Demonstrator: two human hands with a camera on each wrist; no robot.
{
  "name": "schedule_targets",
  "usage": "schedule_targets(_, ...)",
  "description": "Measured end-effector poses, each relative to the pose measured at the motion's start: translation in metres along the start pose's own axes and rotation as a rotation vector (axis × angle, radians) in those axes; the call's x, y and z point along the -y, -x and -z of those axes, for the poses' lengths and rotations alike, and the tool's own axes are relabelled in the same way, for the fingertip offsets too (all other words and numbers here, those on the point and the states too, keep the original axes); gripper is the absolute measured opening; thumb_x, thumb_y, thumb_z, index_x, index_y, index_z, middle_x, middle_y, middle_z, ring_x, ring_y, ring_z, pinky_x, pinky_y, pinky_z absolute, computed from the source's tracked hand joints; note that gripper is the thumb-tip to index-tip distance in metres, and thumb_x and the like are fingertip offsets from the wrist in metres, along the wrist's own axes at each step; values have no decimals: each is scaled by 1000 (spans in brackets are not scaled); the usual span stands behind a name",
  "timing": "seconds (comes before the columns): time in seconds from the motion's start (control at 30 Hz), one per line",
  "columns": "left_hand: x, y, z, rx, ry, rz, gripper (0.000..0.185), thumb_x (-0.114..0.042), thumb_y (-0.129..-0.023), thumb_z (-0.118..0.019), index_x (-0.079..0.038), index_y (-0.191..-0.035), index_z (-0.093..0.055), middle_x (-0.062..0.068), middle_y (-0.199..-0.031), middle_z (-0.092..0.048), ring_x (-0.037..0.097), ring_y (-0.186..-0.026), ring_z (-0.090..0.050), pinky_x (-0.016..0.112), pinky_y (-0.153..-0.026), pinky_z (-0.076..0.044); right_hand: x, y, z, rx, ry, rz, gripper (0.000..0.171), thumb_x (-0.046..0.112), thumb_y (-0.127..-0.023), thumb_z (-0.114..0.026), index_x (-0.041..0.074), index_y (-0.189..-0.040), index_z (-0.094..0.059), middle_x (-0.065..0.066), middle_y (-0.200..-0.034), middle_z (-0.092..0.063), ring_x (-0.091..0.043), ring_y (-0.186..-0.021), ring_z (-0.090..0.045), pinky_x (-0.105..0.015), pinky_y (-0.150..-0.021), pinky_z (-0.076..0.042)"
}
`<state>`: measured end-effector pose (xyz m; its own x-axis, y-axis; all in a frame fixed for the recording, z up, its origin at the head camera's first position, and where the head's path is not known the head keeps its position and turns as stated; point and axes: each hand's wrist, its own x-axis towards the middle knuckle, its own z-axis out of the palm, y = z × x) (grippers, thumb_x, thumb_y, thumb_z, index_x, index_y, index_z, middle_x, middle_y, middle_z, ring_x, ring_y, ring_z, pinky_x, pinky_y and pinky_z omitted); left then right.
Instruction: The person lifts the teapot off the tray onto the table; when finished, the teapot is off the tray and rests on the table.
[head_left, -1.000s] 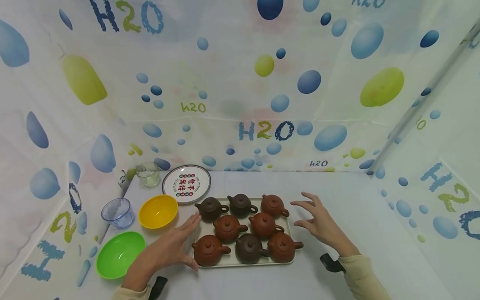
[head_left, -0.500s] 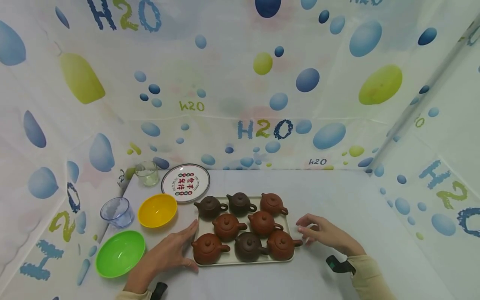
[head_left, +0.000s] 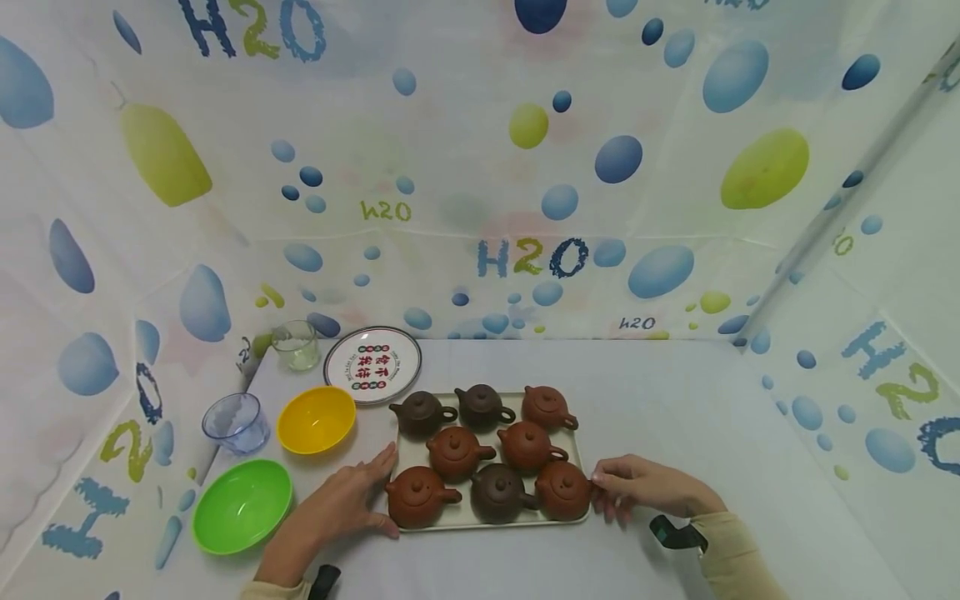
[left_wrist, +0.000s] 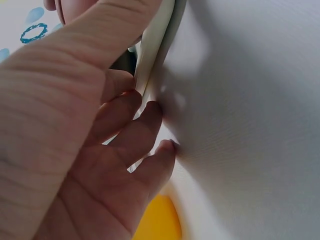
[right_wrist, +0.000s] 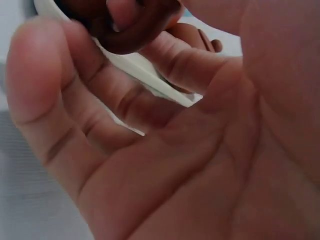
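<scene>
A shallow cream tray (head_left: 406, 457) holds several small clay teapots, some reddish brown, some dark brown. At its front right corner, my right hand (head_left: 637, 485) pinches the handle of a reddish-brown teapot (head_left: 561, 495). The right wrist view shows a fingertip within the loop of that handle (right_wrist: 132, 37), while other fingers lie below it beside the tray's rim. My left hand (head_left: 337, 504) rests along the tray's left edge, thumb and fingers spread apart. In the left wrist view, its fingertips lie close to the tray's side (left_wrist: 154, 42) and the white cloth. Another reddish-brown teapot (head_left: 417, 497) is nearest that hand.
Left of the tray are a yellow bowl (head_left: 316, 421), a green bowl (head_left: 242, 507) and a bluish glass bowl (head_left: 236, 423). A clear glass cup (head_left: 296, 345) and a white printed plate (head_left: 372, 365) stand behind. Patterned curtains enclose the white table (head_left: 675, 400) at the back and sides.
My right hand, spread beside the tray a second ago, has come down and leftward and taken hold of the front right teapot's handle. The left hand has stayed at the tray's left edge.
</scene>
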<state>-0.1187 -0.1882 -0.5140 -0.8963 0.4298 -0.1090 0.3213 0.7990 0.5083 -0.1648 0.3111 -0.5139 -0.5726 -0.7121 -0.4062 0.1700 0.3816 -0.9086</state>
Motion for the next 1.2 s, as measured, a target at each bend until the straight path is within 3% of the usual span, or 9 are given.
schedule_targets(0.27, 26, -9, -21, -15, 9, 7, 122, -61, -60, -97, -5, -159, -51, 18, -167, -47, 70, -124, -59, 72, -106, -51, -6, -6, -3, 0, -49, -14, 50, 29, -116, -48, -20, -112, -59, 5, -88, -65, -3, -71, -57, -15, -57, -48)
schedule_targets(0.5, 47, -14, -38, -42, -32, -3, 127, -72, -58, -91, -11, -160, -49, 13, -169, -45, 67, -125, -61, 70, -106, -53, -9, -6, -5, -49, -34, 5, 49, 26, -114, -51, -21, -105, -59, 10, -79, -62, -1, -63, -50, -14, -53, -43)
schedule_targets(0.83, 47, -14, -36, -51, -38, -15, 127, -73, -58, -91, -11, -160, -50, 14, -167, -47, 66, -124, -62, 69, -105, -53, -10, 1, -2, -78, -36, 23, 48, 27, -115, -49, -18, -104, -61, 9, -84, -62, 0, -66, -53, -14, -55, -45)
schedule_targets(1.07, 13, -4, -12, -26, 7, 25, 119, -56, -58, -98, -5, -156, -54, 17, -165, -51, 70, -123, -60, 70, -106, -53, -11, 17, 2, -119, -45, 33, 49, 27, -116, -46, -19, -106, -60, 9, -84, -61, -1, -66, -51, -14, -55, -42)
schedule_targets(1.2, 33, -9, -27, -35, -13, 23, 123, -69, -57, -92, -9, -157, -54, 13, -166, -49, 67, -125, -61, 68, -107, -53, -14, 30, 3, -144, -65, 35, 50, 27, -117, -44, -20, -106, -58, 8, -84, -60, -2, -65, -50, -16, -53, -38)
